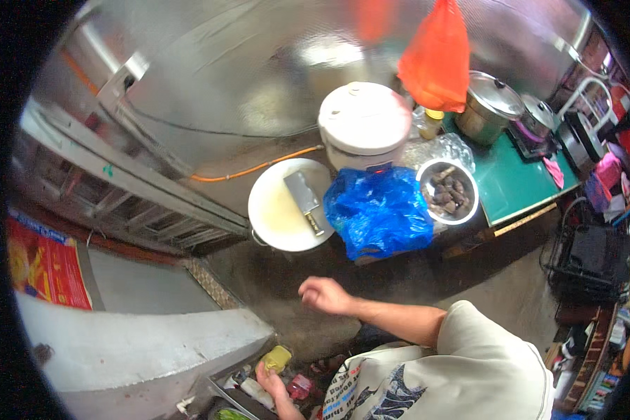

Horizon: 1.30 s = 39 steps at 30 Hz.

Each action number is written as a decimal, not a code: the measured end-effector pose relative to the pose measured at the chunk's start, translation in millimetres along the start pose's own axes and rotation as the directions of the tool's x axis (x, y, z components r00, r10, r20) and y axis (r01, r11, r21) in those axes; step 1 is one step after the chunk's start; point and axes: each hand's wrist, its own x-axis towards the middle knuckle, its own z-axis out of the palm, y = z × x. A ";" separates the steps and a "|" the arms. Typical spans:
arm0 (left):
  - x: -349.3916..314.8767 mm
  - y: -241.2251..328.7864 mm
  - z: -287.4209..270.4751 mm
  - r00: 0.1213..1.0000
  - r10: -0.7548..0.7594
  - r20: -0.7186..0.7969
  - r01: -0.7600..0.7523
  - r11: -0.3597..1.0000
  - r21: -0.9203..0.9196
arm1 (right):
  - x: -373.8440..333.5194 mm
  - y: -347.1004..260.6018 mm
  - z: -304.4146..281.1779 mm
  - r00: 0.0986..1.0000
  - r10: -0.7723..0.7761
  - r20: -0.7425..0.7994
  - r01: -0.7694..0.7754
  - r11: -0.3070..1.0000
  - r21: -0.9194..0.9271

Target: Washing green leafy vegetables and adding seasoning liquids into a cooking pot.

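Note:
Low in the head view, my left hand point(271, 383) is closed around a yellow-green block-like thing point(278, 358); whether it is a packet or a sponge I cannot tell. Beneath that hand lies an open drawer or bin point(239, 401) with packets, a pink-red bag point(300, 386) and green leaves point(227, 414) in it. My right hand point(325, 295) hangs apart in the air with its fingers curled in, and nothing shows in it. Beyond it, a cleaver point(303, 201) lies across a round white board or basin point(267, 217), untouched.
A white lidded cooker point(365, 119) stands behind a blue plastic bag point(379, 213). Right of them are a metal bowl of dark lumps point(472, 178), pots point(495, 98) and a green tabletop point(511, 178). A red bag point(437, 59) hangs above. A white ledge point(147, 346) borders the left.

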 end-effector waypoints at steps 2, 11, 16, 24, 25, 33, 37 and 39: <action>7.8 20.3 38.7 0.994 -0.010 0.112 0.012 1.000 -0.017 | 15.8 -17.4 -66.1 0.968 0.141 -0.208 -0.099 0.975 0.201; 18.3 51.2 111.5 0.931 -0.040 0.363 -0.033 0.981 0.191 | 72.0 -20.8 -209.8 0.818 -0.254 -0.516 -0.114 0.808 -0.578; 6.8 48.7 98.4 0.938 -0.093 0.335 0.040 0.986 0.162 | 62.1 24.6 -209.1 0.763 -0.025 -0.646 -0.243 0.915 -0.322; -14.8 68.1 87.9 0.933 -0.145 0.331 0.072 0.972 0.224 | 73.5 66.2 -245.3 0.699 0.474 -0.535 -0.066 0.789 0.611; -16.7 70.3 88.8 0.931 -0.156 0.330 0.080 0.970 0.231 | 73.9 61.8 -250.9 0.683 0.477 -0.553 -0.068 0.796 0.602; -32.1 78.3 81.7 0.928 -0.179 0.326 0.121 0.974 0.189 | 82.1 31.7 -267.9 0.671 0.585 -0.456 0.058 0.572 0.819; -39.4 71.1 73.5 0.948 -0.187 0.258 0.147 0.975 0.167 | 81.2 23.0 -261.9 0.716 0.547 -0.434 0.051 0.579 0.814; -41.4 69.8 80.1 0.938 -0.217 0.270 0.174 0.969 0.174 | 79.1 27.4 -270.9 0.699 0.571 -0.431 0.012 0.593 0.805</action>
